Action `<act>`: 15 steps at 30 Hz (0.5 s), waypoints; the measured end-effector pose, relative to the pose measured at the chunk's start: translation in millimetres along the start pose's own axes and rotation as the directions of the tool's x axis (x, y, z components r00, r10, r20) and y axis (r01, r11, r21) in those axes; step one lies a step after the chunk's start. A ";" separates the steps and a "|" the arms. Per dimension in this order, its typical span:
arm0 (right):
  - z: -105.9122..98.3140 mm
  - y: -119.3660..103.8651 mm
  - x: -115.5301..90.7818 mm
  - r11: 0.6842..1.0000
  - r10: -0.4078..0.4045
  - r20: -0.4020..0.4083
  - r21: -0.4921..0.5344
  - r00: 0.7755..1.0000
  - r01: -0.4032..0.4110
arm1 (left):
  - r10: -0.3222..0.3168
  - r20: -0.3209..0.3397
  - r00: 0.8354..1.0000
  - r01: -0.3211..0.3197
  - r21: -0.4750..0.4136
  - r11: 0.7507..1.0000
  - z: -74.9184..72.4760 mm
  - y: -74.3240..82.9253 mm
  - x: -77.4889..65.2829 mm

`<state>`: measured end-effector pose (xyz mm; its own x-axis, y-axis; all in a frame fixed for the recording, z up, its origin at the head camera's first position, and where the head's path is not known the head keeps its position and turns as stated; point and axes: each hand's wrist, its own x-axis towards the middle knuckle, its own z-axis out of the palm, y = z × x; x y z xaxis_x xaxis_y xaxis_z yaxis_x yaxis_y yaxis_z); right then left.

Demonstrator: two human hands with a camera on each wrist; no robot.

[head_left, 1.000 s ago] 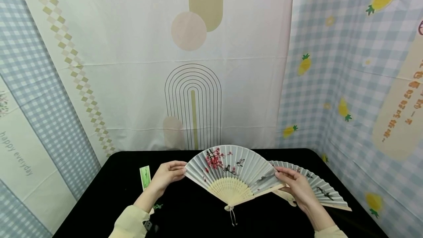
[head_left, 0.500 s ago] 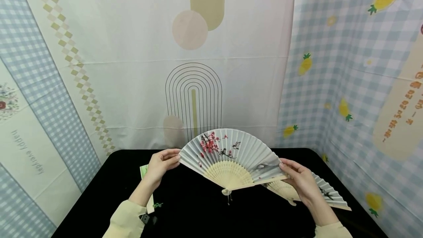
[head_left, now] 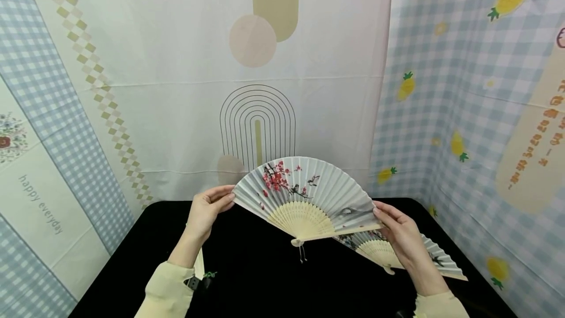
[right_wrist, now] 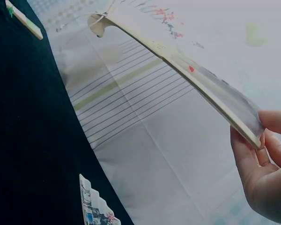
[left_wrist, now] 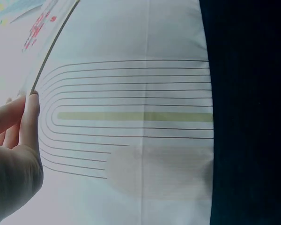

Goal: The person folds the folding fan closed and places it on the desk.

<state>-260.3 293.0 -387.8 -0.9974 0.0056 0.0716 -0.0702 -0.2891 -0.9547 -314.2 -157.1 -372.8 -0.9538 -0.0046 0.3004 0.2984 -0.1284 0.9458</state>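
Note:
Spread wide between both hands is a folding fan (head_left: 326, 185), pale grey with red blossoms, small birds and cream ribs. My left hand (head_left: 205, 212) pinches its left outer edge between thumb and fingers. At the opposite end, my right hand (head_left: 402, 232) pinches the right guard stick near its tip, as the right wrist view (right_wrist: 267, 164) also confirms. The fan is raised above the black table, its pivot with a thin cord loop hanging lowest. Behind my right hand lies a second spread fan (head_left: 375, 251) on the table, partly hidden by the hand and the held fan.
A narrow pale strip (head_left: 199, 264) with a green cord lies on the black table (head_left: 265, 288), mostly hidden by my left forearm. A printed white cloth (head_left: 176, 112) hangs behind the table, and a blue checked cloth (head_left: 441, 87) hangs at the right.
Both hands have lifted the spread fan higher and moved it slightly left. The left hand has shifted up and left; more of the second fan's ribs show beneath it.

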 end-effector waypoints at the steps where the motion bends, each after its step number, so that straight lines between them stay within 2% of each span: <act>1: 1.0 -0.3 0.1 1.000 -0.008 0.002 0.014 1.000 0.008 | 0.020 -0.006 1.000 -0.020 -0.008 1.000 0.7 1.6 0.1; 5: 4.4 0.1 -0.5 0.995 -0.033 0.021 0.095 0.999 0.031 | 0.091 -0.031 0.995 -0.091 -0.022 0.996 2.3 5.4 -0.3; 9: 7.0 5.2 -0.7 0.978 -0.072 0.087 0.203 0.994 0.053 | 0.121 -0.058 0.991 -0.123 -0.034 0.992 2.0 8.2 -1.0; 12: 9.7 12.5 0.7 0.947 -0.132 0.150 0.310 0.980 0.080 | 0.136 -0.067 0.988 -0.140 -0.048 0.989 1.7 10.8 -0.8; 15: 14.0 22.6 3.2 0.895 -0.221 0.225 0.433 0.949 0.106 | 0.157 -0.060 0.986 -0.161 -0.064 0.985 1.9 13.8 -0.4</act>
<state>-264.9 273.1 -405.1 -0.9275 -0.1457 0.3443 -0.1621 -0.6730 -0.7217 -309.6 -157.0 -359.6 -0.8954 -0.0839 0.4373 0.4452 -0.1889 0.8753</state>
